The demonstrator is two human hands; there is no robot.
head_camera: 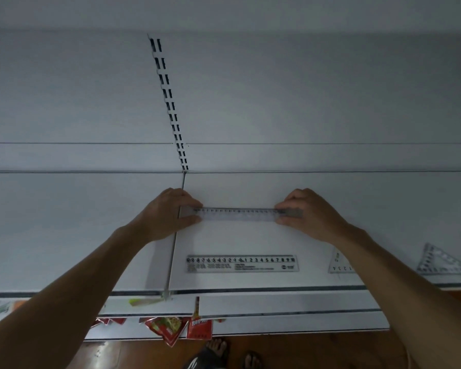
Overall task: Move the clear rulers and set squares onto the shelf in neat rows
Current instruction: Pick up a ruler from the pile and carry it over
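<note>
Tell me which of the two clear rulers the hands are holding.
The rear ruler, farther back on the shelf: the left hand and right hand pinch its ends. The front ruler lies untouched near the shelf's edge.

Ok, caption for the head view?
Left hand and right hand hold a clear ruler by its ends over the shelf, beyond another ruler and set squares.

The right forearm (383,278) half hides a set square (336,262).

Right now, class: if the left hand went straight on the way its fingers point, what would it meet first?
The left hand points rightward along the clear ruler it pinches; past that, likely the right hand on the other end.
</note>
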